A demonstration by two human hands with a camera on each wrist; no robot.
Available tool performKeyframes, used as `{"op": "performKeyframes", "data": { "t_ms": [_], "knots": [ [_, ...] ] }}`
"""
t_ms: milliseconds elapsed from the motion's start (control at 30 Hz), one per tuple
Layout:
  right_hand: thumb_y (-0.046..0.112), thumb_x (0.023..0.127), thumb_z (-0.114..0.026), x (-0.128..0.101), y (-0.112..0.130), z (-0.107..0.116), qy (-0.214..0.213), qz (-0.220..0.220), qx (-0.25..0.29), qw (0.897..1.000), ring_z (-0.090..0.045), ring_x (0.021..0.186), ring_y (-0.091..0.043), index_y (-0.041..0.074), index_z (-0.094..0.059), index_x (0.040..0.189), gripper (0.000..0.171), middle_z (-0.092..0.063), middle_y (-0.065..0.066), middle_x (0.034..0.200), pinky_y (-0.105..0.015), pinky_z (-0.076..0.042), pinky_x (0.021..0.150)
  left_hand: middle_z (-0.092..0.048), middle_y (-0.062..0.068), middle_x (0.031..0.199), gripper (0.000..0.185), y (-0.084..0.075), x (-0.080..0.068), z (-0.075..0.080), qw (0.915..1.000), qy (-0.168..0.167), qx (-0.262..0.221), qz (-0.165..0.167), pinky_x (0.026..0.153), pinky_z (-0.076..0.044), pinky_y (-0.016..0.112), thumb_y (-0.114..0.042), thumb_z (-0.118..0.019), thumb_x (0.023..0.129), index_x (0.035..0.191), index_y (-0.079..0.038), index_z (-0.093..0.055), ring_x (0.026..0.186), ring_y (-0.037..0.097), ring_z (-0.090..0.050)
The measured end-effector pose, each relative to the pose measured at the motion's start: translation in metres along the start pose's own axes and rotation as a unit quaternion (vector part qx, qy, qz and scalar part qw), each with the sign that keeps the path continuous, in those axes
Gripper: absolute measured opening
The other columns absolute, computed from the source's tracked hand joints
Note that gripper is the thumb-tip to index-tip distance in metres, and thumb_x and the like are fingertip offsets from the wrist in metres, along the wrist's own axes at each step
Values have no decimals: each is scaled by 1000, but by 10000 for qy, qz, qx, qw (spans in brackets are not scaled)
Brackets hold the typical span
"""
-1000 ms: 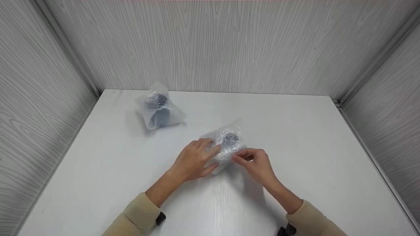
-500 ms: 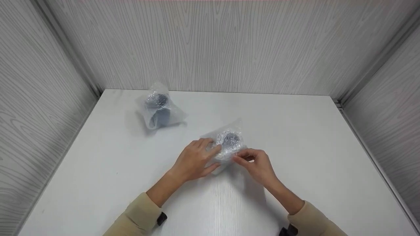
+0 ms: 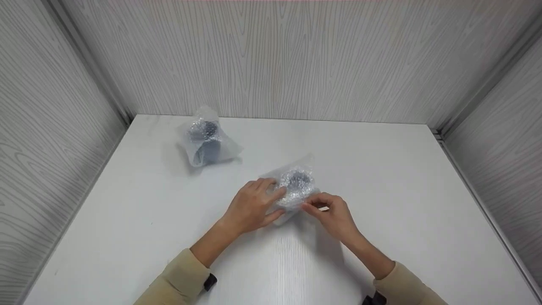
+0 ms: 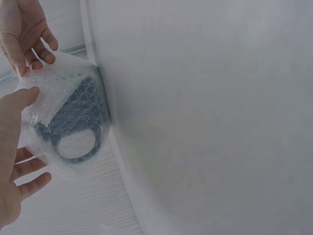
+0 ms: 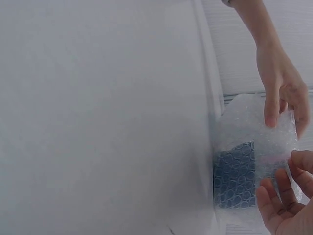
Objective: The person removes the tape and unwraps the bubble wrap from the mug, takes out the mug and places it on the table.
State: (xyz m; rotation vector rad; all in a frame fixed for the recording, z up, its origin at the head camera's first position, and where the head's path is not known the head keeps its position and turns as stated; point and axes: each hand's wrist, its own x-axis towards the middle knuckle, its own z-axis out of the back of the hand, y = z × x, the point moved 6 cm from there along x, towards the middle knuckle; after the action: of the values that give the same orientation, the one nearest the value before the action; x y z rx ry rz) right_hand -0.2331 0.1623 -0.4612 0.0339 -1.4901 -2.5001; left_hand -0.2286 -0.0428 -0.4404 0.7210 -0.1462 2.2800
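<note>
Head view alone: second wrapped bundle far back; wrist views: both hands pinching the bubble-wrapped mug.

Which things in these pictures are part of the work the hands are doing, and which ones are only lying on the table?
In hand:
- bubble-wrapped mug, standing on the white table
- left hand, holding its side
- right hand, pinching the wrap

Lying about:
- second wrapped mug, at the far left, untouched
</note>
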Motion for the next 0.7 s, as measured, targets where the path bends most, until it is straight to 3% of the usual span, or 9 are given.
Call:
{"op": "performKeyframes", "data": {
  "t_ms": [700],
  "knots": [
    [21, 93, -81, 1, 2, 0, 191, 80, 64, 9998, -69, 94, -6, 12, -81, 95, 9, -79, -6, 100, -27, -61, 88, -71, 6, 124, 47, 1, 2, -2, 9999, -7, 123, 74, 92, -62, 37, -50, -80, 89, 125, -23, -66, 113, 23, -71]
  ]
}}
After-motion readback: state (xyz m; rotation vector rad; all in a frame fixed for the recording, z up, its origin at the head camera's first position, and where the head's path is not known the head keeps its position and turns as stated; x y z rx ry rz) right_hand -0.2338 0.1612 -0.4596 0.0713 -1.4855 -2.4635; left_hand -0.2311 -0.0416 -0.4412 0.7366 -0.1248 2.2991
